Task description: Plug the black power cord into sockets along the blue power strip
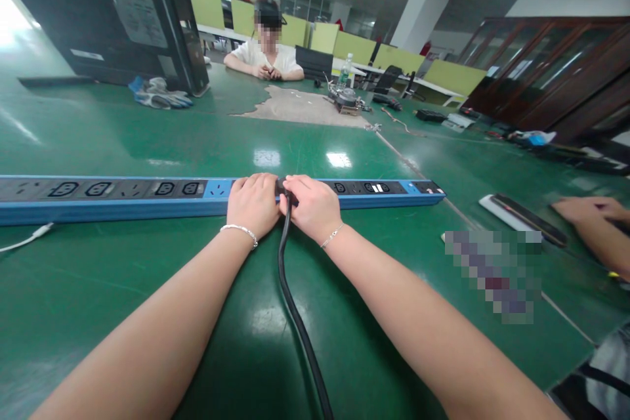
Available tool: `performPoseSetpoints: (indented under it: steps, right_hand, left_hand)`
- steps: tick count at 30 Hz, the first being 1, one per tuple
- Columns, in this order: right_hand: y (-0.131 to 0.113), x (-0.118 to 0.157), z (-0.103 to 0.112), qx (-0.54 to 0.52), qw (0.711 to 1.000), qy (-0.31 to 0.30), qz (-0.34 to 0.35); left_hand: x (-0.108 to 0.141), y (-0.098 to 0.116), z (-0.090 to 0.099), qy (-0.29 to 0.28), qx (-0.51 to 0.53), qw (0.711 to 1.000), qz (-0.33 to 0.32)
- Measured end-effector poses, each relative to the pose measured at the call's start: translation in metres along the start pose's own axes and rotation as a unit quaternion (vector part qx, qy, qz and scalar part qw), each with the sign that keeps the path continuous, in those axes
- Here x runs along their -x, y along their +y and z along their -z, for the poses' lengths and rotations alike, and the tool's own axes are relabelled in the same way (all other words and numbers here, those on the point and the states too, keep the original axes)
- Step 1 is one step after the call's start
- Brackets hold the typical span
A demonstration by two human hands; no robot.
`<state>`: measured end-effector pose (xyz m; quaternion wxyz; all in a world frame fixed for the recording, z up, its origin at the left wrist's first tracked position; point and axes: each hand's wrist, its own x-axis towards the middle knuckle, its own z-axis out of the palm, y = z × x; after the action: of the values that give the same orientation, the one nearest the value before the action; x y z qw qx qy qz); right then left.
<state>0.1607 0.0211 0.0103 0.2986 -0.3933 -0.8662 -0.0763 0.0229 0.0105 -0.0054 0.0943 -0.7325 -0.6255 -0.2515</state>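
Note:
A long blue power strip (pixel 147 211) with black sockets lies across the green table. My left hand (pixel 253 205) is closed over the strip near its middle, its fingers curled over the far edge. Right beside it, my right hand (pixel 312 205) is closed round the plug at the end of a black power cord (pixel 290 295), against the strip's sockets. Most of the plug is hidden by my fingers, so I cannot tell how deep it sits. From there the cord runs down toward me between my forearms.
A black computer case (pixel 123 20) and work gloves (pixel 160 93) stand at the back left. Across the table sits a person (pixel 268 56). Another person's hands (pixel 585 210) rest at the right, near a black-and-white bar (pixel 524 216). A white cable (pixel 29 238) lies at left.

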Motion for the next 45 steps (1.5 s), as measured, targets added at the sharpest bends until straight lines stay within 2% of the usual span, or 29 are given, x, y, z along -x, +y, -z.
performPoseSetpoints:
  steps: [3,10,18,23,32,36,38,40,42,45]
  right_hand:
    - [-0.003,0.0,0.0,0.009,1.0,-0.001,-0.016]
    - [-0.005,0.01,-0.007,-0.007,0.999,0.047,-0.025]
    - [-0.007,0.009,-0.008,-0.019,0.997,0.05,-0.063]
    - [-0.008,0.004,-0.004,-0.025,0.997,0.038,-0.061]
    - [-0.013,0.01,-0.005,-0.033,0.995,0.061,-0.077]
    - [-0.008,0.011,-0.006,-0.072,0.993,0.059,-0.073]
    - [0.0,0.015,-0.004,-0.122,0.989,0.036,-0.076]
    - [0.009,0.02,0.0,-0.188,0.978,-0.005,-0.09]
    - [0.016,0.021,0.005,-0.222,0.966,-0.032,-0.131]
    - [0.015,0.011,0.013,-0.189,0.961,-0.023,-0.2]
  left_hand:
    - [0.0,0.0,0.0,0.006,0.001,1.0,-0.004]
    - [0.0,-0.002,-0.001,0.011,-0.002,1.0,-0.012]
    - [-0.001,-0.001,0.0,-0.004,-0.002,1.0,0.003]
    - [-0.001,-0.001,-0.001,0.003,0.006,1.0,0.004]
    - [-0.001,-0.003,-0.001,0.006,-0.004,1.0,-0.01]
    - [-0.002,-0.002,-0.002,0.007,-0.001,1.0,-0.001]
    - [-0.002,0.0,-0.002,0.008,0.004,1.0,0.006]
    - [-0.003,0.001,-0.002,0.01,0.006,1.0,0.013]
    - [-0.004,0.002,-0.002,0.013,0.004,1.0,0.017]
    - [-0.004,0.001,-0.003,0.016,-0.003,1.0,0.02]
